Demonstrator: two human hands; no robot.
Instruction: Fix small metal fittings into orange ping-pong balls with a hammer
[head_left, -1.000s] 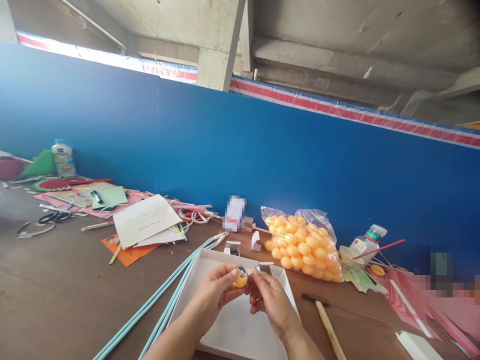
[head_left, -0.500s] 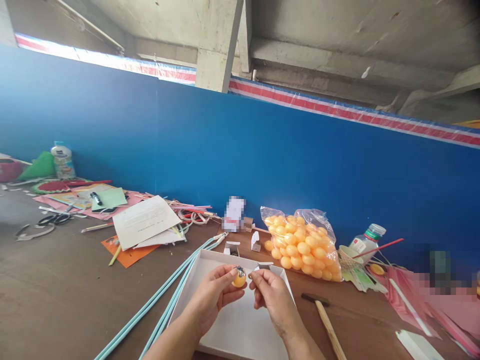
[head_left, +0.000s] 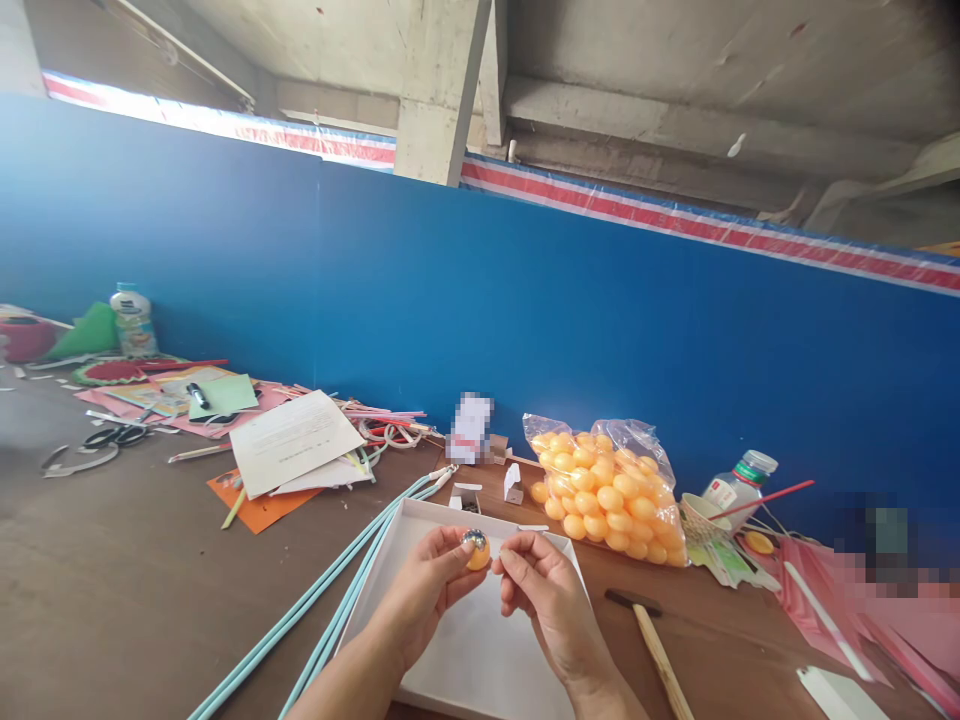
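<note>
My left hand is closed on an orange ping-pong ball, which has a patch of shiny silver metal on its upper side. Close to the ball's right side, my right hand pinches thumb and finger together; whatever is between them is too small to make out. Both hands are above a shallow white box lid. Beyond the lid lies a clear plastic bag full of similar orange balls. A small open carton with dark contents stands at the lid's far edge.
A hammer lies right of the lid, and pale blue rods run along its left. Papers, scissors and strips are heaped further left. A plastic bottle and a cup stand at right before the blue partition.
The fingers of my right hand have come slightly nearer the ball. My left hand has turned the ball a little, so its silver patch faces me more. The view has shifted slightly.
</note>
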